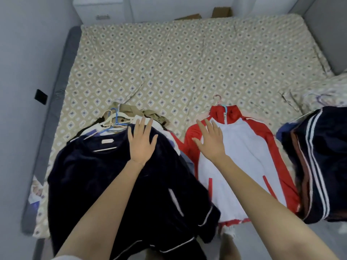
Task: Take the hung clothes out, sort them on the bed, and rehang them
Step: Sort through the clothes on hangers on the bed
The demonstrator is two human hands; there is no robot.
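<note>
Left hand (141,142), fingers straight and spread, is resting flat on the navy garment (112,175) that is topping the left pile, whose hangers (114,119) are pointing up the bed (187,62). Right hand (210,140), likewise released and splayed, is reaching over the red-and-white jacket (244,156); contact cannot be told. A navy striped stack (319,156) is lying at the right edge

Left hand (142,141) lies flat on the navy garment (105,177); right hand (210,140) spread, seemingly touching the red-and-white jacket (244,156).
</note>
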